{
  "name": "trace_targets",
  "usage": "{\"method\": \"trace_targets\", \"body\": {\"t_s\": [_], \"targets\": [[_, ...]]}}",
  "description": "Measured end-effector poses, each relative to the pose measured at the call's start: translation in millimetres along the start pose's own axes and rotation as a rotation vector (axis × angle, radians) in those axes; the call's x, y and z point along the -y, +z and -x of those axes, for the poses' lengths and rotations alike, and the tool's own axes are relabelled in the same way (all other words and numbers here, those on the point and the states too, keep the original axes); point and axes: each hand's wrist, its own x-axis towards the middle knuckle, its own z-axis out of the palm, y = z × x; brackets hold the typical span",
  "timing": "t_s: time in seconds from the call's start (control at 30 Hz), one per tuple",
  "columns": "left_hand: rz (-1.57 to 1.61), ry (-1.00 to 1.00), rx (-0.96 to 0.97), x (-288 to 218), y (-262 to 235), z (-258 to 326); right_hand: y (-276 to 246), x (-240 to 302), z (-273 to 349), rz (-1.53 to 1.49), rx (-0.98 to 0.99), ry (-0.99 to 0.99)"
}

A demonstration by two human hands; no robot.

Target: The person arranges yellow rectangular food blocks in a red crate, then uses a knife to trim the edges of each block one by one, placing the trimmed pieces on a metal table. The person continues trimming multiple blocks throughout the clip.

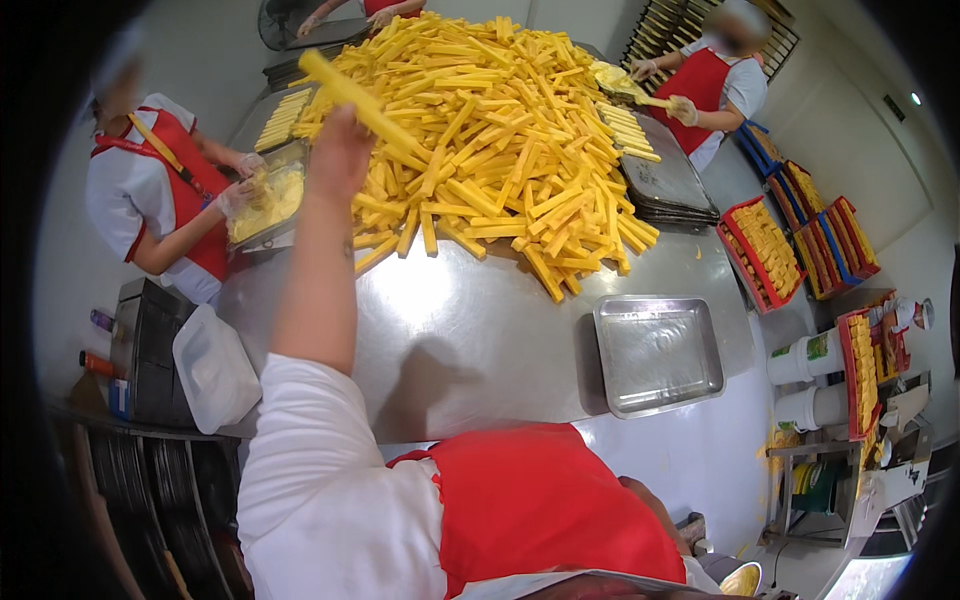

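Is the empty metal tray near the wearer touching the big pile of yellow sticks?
Apart. The head view shows bare steel table between the metal tray and the nearest sticks of the pile.

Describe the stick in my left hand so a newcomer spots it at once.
Find the big yellow heap on the steel table. Over its left side, your left hand holds one yellow stick. Unlike those piled, it slants aloft, blurred.
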Motion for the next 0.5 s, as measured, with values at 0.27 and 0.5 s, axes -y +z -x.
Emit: {"method": "trace_targets", "body": {"t_s": [0.27, 0.5], "targets": [[0.192, -0.055, 0.354, -67, 39, 5, -20, 68, -23, -0.232, 0.046, -0.056], [-0.341, -0.282, 0.038, -1, 32, 89, 9, 50, -41, -0.076, 0.036, -0.037]]}}
